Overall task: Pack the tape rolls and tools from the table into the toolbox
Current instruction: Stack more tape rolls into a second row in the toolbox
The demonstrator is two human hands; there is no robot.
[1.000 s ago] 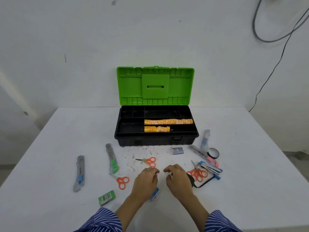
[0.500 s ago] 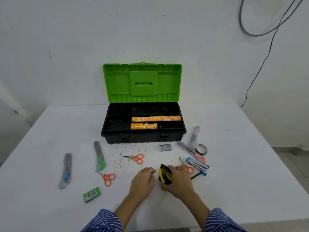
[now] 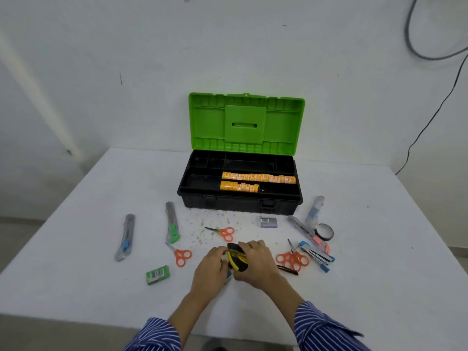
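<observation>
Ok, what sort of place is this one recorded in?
Probably a bare staging room rather than a real workshop: a plain white table against blank white walls, a loose cable hanging at right, and an open green-lidded toolbox with cutters and scissors laid out before it.

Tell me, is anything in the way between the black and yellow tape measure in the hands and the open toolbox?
Only low clutter. One pair of orange scissors lies flat on the table between the tape measure and the toolbox; lifted, the measure should pass over them. The green lid stands open, and the tray's left compartments look free.
</observation>
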